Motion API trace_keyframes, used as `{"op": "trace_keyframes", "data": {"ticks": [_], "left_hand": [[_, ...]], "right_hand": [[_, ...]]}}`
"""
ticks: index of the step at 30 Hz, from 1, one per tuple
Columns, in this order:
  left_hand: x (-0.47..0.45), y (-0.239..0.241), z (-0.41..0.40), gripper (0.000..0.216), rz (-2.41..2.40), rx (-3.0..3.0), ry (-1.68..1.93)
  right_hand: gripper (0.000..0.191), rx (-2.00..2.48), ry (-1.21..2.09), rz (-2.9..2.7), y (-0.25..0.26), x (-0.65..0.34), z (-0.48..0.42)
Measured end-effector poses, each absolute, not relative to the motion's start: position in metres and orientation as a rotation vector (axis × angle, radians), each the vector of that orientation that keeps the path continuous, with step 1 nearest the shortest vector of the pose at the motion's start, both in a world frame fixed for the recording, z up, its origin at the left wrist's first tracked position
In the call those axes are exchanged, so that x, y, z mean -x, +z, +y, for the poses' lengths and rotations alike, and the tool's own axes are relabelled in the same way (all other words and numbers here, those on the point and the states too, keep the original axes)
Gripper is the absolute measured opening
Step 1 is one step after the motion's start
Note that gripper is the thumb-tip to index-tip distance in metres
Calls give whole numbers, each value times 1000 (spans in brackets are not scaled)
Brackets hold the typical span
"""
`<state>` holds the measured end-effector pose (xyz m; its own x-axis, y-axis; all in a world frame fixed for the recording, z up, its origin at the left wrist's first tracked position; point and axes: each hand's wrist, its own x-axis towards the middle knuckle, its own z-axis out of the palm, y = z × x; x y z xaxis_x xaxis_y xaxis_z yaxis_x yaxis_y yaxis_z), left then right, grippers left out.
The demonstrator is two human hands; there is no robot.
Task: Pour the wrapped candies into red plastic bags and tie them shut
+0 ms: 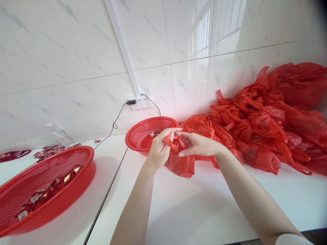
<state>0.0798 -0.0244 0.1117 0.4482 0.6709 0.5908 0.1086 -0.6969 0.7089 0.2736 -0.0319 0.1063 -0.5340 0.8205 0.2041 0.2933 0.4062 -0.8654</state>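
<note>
Both hands are at the gathered top of a red plastic bag, whose rounded lower part hangs just over or on the white table. My left hand is closed around the bag's twisted neck, thumb against the plastic. From the right, my right hand pinches the same neck, its fingertips partly hidden by the bag. What the bag contains cannot be made out. Right behind my left hand stands a small red mesh basket with a few shiny wrapped pieces inside.
Many filled red bags are heaped along the wall at right. A large red basket with shiny pieces stands at left, near a clear bottle. A power strip with cords is on the tiled wall. The white table has a seam.
</note>
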Motion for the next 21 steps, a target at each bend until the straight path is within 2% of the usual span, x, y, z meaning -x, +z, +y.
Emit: {"op": "trace_keyframes", "data": {"ticks": [4,9,12,18,21], "left_hand": [[-82,114,-28,39,575,-2077,1188],[-84,117,-33,43,643,-1990,1196],[-83,118,-33,39,774,-1978,1197],[-66,128,-31,30,945,-2026,972],[-47,139,-35,33,1046,-2077,825]], "right_hand": [[36,769,1288,-1792,104,-277,-27],[23,820,1033,-1604,103,-274,-22],[23,809,985,-1515,109,-277,-25],[24,1049,512,-1845,127,-311,-45],[27,1126,508,-2120,134,-334,-57]]}}
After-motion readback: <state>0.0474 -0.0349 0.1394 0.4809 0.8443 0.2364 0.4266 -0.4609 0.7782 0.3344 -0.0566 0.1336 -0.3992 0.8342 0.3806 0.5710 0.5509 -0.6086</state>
